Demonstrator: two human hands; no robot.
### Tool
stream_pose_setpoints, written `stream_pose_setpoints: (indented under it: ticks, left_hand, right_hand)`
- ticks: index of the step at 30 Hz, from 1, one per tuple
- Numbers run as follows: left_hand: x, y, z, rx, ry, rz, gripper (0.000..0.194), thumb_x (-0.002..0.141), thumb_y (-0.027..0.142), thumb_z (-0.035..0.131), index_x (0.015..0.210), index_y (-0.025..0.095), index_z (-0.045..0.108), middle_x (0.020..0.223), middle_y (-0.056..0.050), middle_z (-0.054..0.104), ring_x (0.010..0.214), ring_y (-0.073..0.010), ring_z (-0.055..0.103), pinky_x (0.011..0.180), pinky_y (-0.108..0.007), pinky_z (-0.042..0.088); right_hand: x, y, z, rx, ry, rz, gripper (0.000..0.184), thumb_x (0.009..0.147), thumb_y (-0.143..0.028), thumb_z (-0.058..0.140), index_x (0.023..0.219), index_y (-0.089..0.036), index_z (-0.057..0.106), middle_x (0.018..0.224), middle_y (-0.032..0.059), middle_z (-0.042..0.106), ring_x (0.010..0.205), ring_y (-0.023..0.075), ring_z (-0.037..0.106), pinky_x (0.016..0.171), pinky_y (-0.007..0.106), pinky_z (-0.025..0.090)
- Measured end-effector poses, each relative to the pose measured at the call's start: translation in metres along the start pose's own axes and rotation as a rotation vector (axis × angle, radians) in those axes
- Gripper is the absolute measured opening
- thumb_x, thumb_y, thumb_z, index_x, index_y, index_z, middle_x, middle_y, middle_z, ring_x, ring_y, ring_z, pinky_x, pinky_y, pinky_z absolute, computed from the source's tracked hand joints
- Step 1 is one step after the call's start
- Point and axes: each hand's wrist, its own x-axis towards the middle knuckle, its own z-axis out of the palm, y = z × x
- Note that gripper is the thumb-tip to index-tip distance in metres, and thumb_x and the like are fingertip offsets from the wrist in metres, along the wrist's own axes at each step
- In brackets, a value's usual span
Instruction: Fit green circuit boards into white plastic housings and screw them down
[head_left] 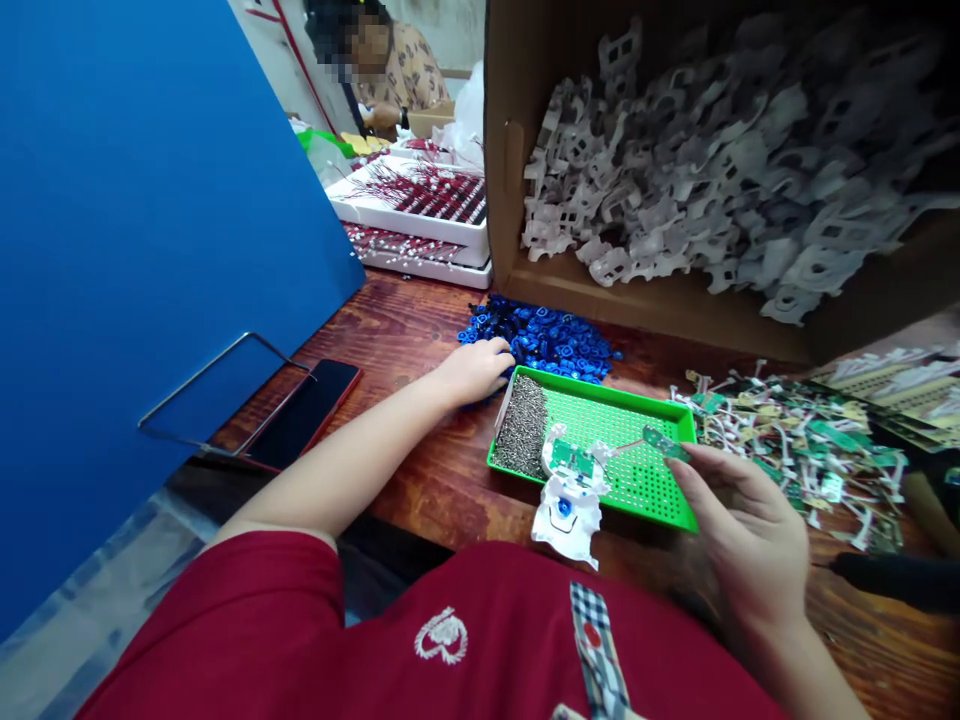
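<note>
My right hand (742, 530) pinches a small green circuit board (660, 441) between thumb and forefinger. Thin wires run from it to a bigger green board (571, 460) seated in a white plastic part (568, 540). This part rests over the front rim of a green perforated tray (660, 508), and a blue button piece (565, 506) sits in its lower half. My left hand (476, 368) is at the near left edge of a pile of blue button pieces (566, 340), fingers curled and fingertips hidden. Small metal screws (523, 425) fill the tray's left end.
A cardboard box (517, 262) full of white plastic parts (675, 190) stands behind. Wired boards (817, 450) lie at right, near a black tool (892, 580). A phone (304, 415) and a blue panel (165, 200) are left. White trays (420, 225) hold red wires; a person (397, 70) sits beyond.
</note>
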Motion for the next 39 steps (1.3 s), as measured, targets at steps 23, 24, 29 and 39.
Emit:
stream_pose_setpoints:
  ticks: [23, 24, 29, 39]
  left_hand:
    - [0.023, -0.022, -0.011, -0.093, 0.009, -0.032, 0.023, 0.076, 0.031, 0.057, 0.09, 0.016, 0.067, 0.105, -0.008, 0.06, 0.104, -0.0226, 0.056, 0.097, -0.034, 0.04]
    - [0.021, -0.024, -0.015, -0.109, 0.037, -0.06, 0.024, 0.077, 0.031, 0.056, 0.091, 0.016, 0.067, 0.104, -0.009, 0.062, 0.104, -0.0231, 0.056, 0.097, -0.035, 0.041]
    - [-0.008, 0.011, -0.041, -0.23, 0.248, -0.261, 0.035, 0.084, 0.037, 0.049, 0.105, 0.013, 0.061, 0.101, -0.011, 0.067, 0.091, -0.0234, 0.063, 0.086, -0.038, 0.048]
    - [-0.066, 0.164, -0.018, -1.706, -0.169, -0.458, 0.024, 0.073, 0.029, 0.071, 0.087, 0.017, 0.056, 0.085, -0.002, 0.07, 0.069, -0.0103, 0.067, 0.065, -0.021, 0.052]
  right_hand:
    - [0.007, -0.002, 0.008, 0.136, -0.047, -0.021, 0.024, 0.076, -0.024, 0.068, 0.099, -0.023, 0.064, 0.089, 0.0016, 0.064, 0.078, 0.0104, 0.061, 0.074, 0.024, 0.052]
    - [0.007, -0.002, 0.007, 0.138, -0.043, -0.024, 0.024, 0.076, -0.024, 0.068, 0.099, -0.024, 0.064, 0.089, 0.0013, 0.064, 0.078, 0.0101, 0.061, 0.074, 0.023, 0.052]
    - [0.011, -0.004, 0.007, 0.117, 0.017, -0.054, 0.024, 0.076, -0.024, 0.069, 0.1, -0.022, 0.064, 0.089, 0.0018, 0.063, 0.078, 0.0103, 0.061, 0.074, 0.024, 0.052]
    - [0.003, -0.02, 0.01, 0.108, 0.028, -0.194, 0.028, 0.077, -0.017, 0.066, 0.103, -0.027, 0.066, 0.089, 0.0002, 0.065, 0.075, 0.0093, 0.061, 0.071, 0.024, 0.053]
